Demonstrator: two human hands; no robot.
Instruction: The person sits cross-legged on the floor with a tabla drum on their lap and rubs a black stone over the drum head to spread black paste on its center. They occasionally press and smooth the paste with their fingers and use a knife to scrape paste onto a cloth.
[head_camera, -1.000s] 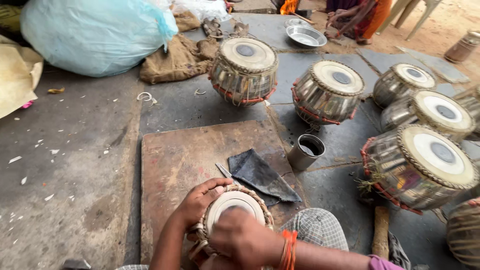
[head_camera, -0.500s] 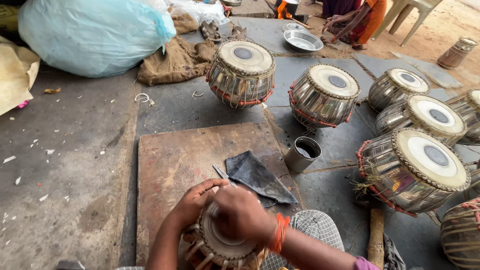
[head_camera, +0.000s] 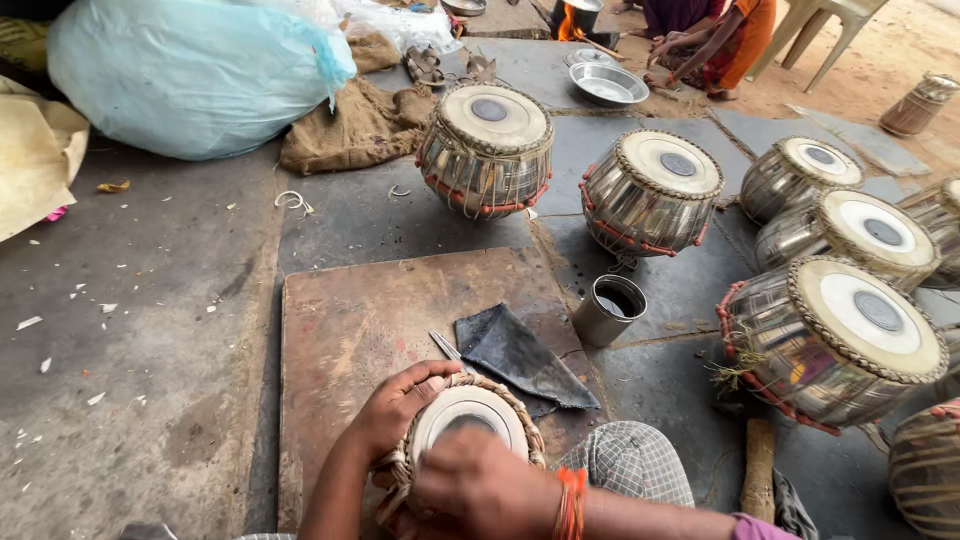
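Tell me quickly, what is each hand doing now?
Left hand: curled on the rim of the small drum, gripping it.
Right hand: pressed on the drum's skin; what it may hold cannot be told.

We see one package: a bulging pale-blue plastic sack (head_camera: 190, 75) beside the brown burlap cloth (head_camera: 350, 125), far left.

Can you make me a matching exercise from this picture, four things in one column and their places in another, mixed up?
Things:
1. small drum
2. dark cloth
3. metal cup
4. blue bag

Places:
A. far left, on the ground
B. just right of the wooden board
C. between the left hand and right hand
D. lying on the board

Pairs: 1-C, 2-D, 3-B, 4-A
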